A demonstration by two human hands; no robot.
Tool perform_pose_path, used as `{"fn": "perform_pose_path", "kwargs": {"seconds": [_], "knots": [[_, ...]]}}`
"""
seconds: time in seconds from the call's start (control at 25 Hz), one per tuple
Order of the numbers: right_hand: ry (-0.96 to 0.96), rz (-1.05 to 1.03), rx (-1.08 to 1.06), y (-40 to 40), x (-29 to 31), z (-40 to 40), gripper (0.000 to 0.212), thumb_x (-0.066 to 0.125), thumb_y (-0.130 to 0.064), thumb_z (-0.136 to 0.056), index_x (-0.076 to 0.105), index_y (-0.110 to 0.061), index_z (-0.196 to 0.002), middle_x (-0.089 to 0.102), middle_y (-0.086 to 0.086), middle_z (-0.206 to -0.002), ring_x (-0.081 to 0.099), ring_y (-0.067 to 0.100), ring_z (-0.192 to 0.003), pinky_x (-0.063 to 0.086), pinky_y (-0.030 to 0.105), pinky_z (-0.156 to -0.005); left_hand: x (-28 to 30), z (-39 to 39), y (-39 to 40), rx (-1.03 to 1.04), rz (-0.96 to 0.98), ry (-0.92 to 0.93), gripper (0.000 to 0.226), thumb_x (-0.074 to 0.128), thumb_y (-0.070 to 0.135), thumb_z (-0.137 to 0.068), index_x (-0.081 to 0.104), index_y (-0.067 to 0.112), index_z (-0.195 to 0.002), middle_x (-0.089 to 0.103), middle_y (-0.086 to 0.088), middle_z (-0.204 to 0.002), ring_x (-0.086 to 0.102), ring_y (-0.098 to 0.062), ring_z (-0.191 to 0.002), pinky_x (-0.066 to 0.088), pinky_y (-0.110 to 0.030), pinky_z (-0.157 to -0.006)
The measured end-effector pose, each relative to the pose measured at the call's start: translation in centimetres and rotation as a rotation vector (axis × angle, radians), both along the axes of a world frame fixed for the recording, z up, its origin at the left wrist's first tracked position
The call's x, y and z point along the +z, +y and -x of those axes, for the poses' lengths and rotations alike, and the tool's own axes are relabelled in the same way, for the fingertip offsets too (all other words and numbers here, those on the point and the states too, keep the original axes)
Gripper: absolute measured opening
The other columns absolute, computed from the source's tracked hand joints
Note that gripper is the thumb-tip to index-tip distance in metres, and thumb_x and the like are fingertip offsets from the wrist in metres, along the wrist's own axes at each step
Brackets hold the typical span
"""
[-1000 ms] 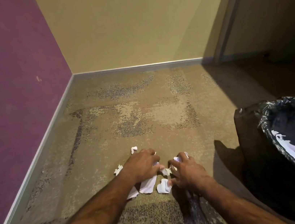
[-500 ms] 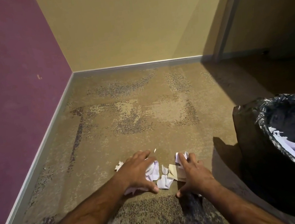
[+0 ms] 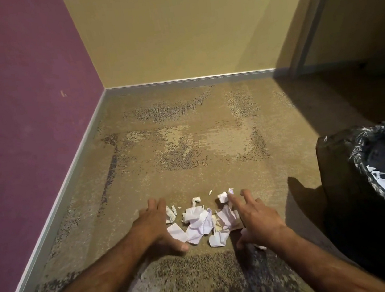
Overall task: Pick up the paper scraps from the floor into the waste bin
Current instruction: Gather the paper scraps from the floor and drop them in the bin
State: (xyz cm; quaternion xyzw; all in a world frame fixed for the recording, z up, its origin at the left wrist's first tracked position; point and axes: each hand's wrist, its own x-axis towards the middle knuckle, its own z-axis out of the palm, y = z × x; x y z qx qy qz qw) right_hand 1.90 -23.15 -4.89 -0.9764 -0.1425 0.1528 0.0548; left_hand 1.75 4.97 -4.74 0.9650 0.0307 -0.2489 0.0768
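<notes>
A small heap of crumpled white paper scraps (image 3: 201,223) lies on the carpet between my two hands. My left hand (image 3: 157,227) rests at the heap's left side, fingers straight and thumb stretched toward the scraps. At the right side lies my right hand (image 3: 256,218), fingers spread, one fingertip touching a small scrap (image 3: 223,196). Neither hand holds anything. The waste bin (image 3: 339,174), lined with a black bag, stands at the right with white paper inside it.
A purple wall (image 3: 22,120) runs along the left and a yellow wall (image 3: 182,28) across the back, both with a grey skirting board. A dark doorway opening (image 3: 367,22) lies at the far right. Patterned carpet stretches beyond the heap.
Both hands have opened and drawn apart to the sides of the heap. The scraps that lay under them now lie gathered and uncovered in one pile.
</notes>
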Motion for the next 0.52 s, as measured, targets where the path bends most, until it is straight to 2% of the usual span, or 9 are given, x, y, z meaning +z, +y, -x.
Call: {"fn": "perform_pose_path", "kwargs": {"seconds": [0.16,0.32,0.4,0.52], "knots": [[0.049,0.063,-0.041,-0.7,-0.3,-0.3,0.156,0.093,-0.051,-0.053,-0.024,-0.024,-0.152,-0.006,0.013,-0.162,0.051,0.035,-0.126,0.054,0.041,-0.095,-1.0,0.1,-1.7,-0.02,0.063,0.014,0.149,0.095,0.062,-0.042,0.01,0.016,-0.155,0.017,-0.004,-0.155,0.038,-0.029,-0.139,0.043,-0.042,-0.11],[0.092,0.008,-0.001,0.0,-0.2,-2.1,0.161,0.094,-0.048,-0.05,-0.029,-0.016,-0.15,-0.028,0.009,-0.162,0.041,0.037,-0.138,0.047,0.042,-0.106,-1.3,-0.8,-4.3,-0.009,0.167,0.033,0.154,0.095,0.062,-0.044,0.001,0.019,-0.158,0.001,-0.007,-0.164,0.027,-0.036,-0.147,0.036,-0.044,-0.114],[0.11,-0.051,0.043,0.8,-0.2,-2.9,0.161,0.095,-0.044,-0.049,-0.025,-0.017,-0.153,-0.023,0.004,-0.164,0.037,0.035,-0.14,0.045,0.042,-0.108,-1.6,-1.2,-5.6,-0.029,0.198,0.016,0.153,0.094,0.064,-0.044,-0.002,0.026,-0.158,-0.004,-0.006,-0.165,0.025,-0.037,-0.148,0.038,-0.046,-0.112],[0.093,-0.096,0.097,2.2,-0.6,-3.0,0.141,0.093,-0.035,-0.057,-0.005,-0.022,-0.157,0.01,0.002,-0.16,0.042,0.029,-0.131,0.048,0.04,-0.104,-1.9,-1.6,-6.6,-0.089,0.157,0.011,0.148,0.092,0.065,-0.048,-0.001,0.031,-0.158,-0.006,-0.005,-0.165,0.026,-0.039,-0.148,0.04,-0.047,-0.109]]}}
